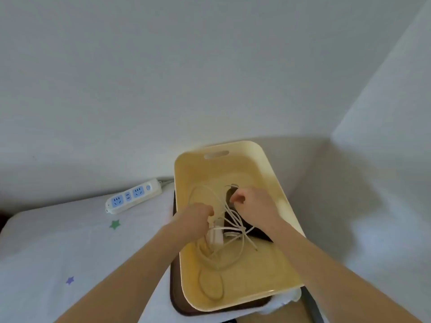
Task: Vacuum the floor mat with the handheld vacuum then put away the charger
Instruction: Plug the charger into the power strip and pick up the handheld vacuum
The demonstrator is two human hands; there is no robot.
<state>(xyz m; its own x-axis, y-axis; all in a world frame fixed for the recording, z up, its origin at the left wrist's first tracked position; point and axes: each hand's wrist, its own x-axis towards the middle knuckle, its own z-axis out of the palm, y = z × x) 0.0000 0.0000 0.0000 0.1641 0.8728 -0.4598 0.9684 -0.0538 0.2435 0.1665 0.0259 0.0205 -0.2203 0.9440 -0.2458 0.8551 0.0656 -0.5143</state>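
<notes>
Both hands are in the yellow bin [268, 159]. The left hand [198, 216] grips the white cable [234, 221] just above the charger [215, 236] (a small white brick, cord in loose tangles); the right hand [253, 202] is curled, but I can't tell whether it holds anything.

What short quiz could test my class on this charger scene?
1. True or false: the power strip lies inside the yellow bin.
2. Where are the left hand and right hand? A) over the bin B) on the power strip C) on the wall
3. Fill in: the cable of the charger is ____ in colour.
Key: 1 false; 2 A; 3 white.
</notes>
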